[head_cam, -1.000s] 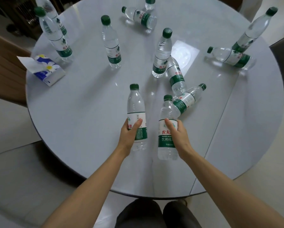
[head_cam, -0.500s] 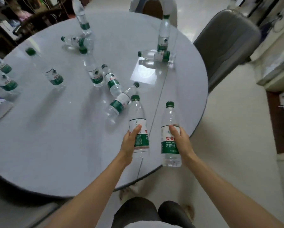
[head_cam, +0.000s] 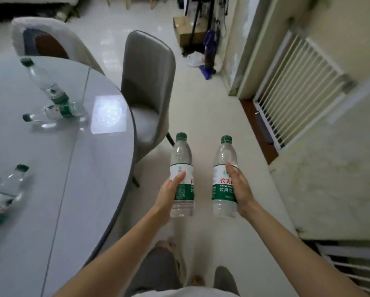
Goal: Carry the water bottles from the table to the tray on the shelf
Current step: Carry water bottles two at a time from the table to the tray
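Two clear plastic water bottles with green caps and green-and-white labels are held upright in the lower centre of the frame, above the pale tiled floor (head_cam: 212, 116) and clear of the table. The left-hand bottle (head_cam: 181, 168) is gripped by the left hand (head_cam: 169, 195), whose thumb is laid across the white part of the label; the other fingers are wrapped behind the bottle and cannot be seen. The right-hand bottle (head_cam: 224, 168) is gripped by the right hand (head_cam: 240, 190), the thumb pressed along the label edge and the remaining fingers hidden behind the bottle. The two bottles are near each other but apart.

The round grey glossy table (head_cam: 76, 189) fills the left of the frame. On it, in the upper left, one standing bottle (head_cam: 43, 80) is seen just beside one lying bottle (head_cam: 59, 111); at the left edge further bottles (head_cam: 6, 189) are seen, blurred. A grey padded chair (head_cam: 147, 82) is set against the table's right rim, and a white fleecy chair (head_cam: 44, 37) is seen at the upper left. A white slatted radiator cover (head_cam: 291, 88) runs along the wall at the right. A cardboard box (head_cam: 186, 28) stands at the top centre. No shelf or tray can be made out.
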A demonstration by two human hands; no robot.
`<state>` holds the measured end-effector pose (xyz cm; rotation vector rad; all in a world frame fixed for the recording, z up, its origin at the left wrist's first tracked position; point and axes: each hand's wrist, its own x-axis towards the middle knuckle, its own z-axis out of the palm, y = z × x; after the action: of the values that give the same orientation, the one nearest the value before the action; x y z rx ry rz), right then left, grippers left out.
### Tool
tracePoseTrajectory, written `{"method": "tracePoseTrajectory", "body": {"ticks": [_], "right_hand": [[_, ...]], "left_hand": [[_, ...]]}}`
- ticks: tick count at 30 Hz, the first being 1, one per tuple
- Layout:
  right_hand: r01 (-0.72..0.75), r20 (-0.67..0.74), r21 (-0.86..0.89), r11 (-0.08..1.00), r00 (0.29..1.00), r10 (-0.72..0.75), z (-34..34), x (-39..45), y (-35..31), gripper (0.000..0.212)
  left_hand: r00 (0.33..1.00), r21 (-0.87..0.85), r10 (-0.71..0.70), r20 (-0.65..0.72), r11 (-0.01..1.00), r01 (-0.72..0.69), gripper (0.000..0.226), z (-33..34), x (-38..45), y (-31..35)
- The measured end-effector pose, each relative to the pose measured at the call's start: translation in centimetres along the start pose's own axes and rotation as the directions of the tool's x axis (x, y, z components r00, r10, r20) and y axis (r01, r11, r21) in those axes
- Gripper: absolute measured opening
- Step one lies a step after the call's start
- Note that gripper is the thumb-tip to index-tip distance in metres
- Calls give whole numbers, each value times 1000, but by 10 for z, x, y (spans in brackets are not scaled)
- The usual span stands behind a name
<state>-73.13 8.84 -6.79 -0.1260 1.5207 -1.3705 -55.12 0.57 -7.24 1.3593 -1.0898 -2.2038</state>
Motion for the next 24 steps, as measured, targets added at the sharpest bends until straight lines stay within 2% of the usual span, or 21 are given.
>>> {"method": "tracePoseTrajectory", "body": {"ticks": [9, 12, 14, 20, 24], "right_hand": [[51, -168, 90, 995, 985, -35, -57, 133, -109, 42], [61, -196, 94, 994, 980, -42, -63, 177, -160, 44], [77, -207, 102, 992, 977, -55, -66, 210, -194, 44], [51, -176, 111, 992, 984, -31, -60, 324, -275, 45], [31, -101, 68, 997, 995, -24, -43, 427, -334, 42]], "left_hand": [[993, 149, -22, 119, 989, 4, 37, 105, 166, 81], [988, 161, -46, 146, 987, 22, 51, 139, 220, 124], [986, 168, -43, 160, 986, 16, 52, 159, 257, 153], [985, 149, -42, 165, 989, 17, 43, 190, 359, 229], [996, 137, -11, 93, 991, -2, 36, 201, 446, 282]]}}
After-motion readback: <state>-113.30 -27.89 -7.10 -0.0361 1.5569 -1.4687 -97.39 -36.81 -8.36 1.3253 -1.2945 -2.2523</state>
